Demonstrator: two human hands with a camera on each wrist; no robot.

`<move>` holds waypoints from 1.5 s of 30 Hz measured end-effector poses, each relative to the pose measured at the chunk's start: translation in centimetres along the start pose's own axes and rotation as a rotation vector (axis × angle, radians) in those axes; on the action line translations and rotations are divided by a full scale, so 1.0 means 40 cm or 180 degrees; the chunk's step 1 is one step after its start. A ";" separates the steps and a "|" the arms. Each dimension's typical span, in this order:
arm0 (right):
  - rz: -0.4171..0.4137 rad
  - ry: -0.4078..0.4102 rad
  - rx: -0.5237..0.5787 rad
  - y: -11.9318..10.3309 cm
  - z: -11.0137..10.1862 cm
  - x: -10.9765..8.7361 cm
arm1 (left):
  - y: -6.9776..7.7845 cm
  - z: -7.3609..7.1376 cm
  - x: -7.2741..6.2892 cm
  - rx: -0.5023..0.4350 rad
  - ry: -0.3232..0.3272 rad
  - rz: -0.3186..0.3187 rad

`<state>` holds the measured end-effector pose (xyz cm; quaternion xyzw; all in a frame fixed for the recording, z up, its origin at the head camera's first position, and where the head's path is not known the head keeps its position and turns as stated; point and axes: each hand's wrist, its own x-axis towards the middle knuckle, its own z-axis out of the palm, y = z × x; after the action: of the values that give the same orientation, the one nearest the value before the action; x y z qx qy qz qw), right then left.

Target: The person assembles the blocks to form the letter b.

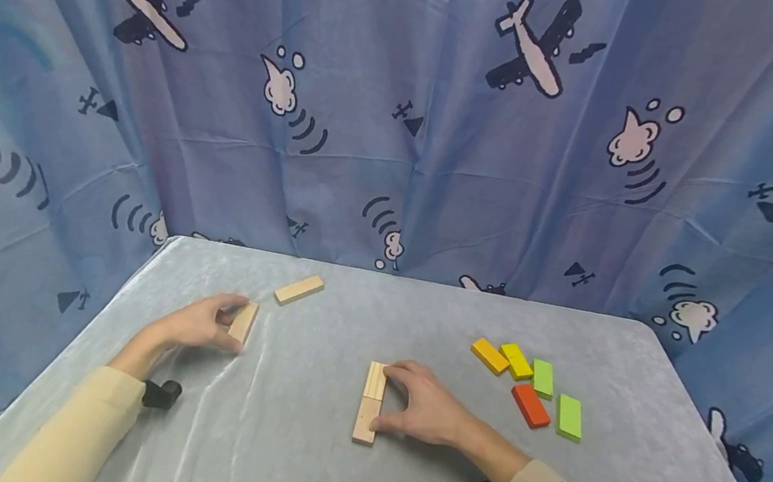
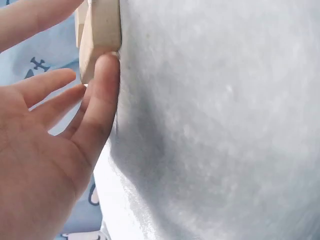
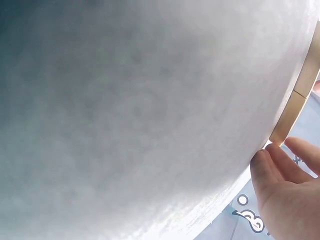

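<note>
Pinching wooden blocks [image 1: 366, 423] inside table edges [image 1: 418, 282], left fingers [image 2: 103, 97] and, seemingly, right fingers [image 1: 403, 373] leave room between.

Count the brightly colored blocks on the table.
5, right of the right hand: orange block leftmost, yellow block next, then a green block, red block nearer, another green block rightmost.

Pale grey cloth-covered table [image 1: 289, 470] under plain wooden blocks [image 1: 366, 423] and five coloured blocks [image 1: 531, 405].
</note>
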<state>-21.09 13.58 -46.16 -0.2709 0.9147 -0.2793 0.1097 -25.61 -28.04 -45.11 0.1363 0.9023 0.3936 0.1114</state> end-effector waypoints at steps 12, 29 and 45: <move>0.0007 -0.0010 0.0005 0.002 0.000 -0.002 | -0.012 0.015 0.014 0.0171 0.0257 -0.0105; 0.0070 -0.0014 -0.0031 0.000 0.000 -0.005 | 0.063 0.063 0.047 0.0535 0.0382 0.0398; 0.0064 -0.0005 -0.0028 0.000 -0.002 -0.016 | 0.145 0.141 0.091 0.0512 0.0142 0.0542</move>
<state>-20.59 13.99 -46.07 -0.2623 0.9185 -0.2740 0.1120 -26.36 -19.20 -44.90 0.2121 0.9184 0.3308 0.0461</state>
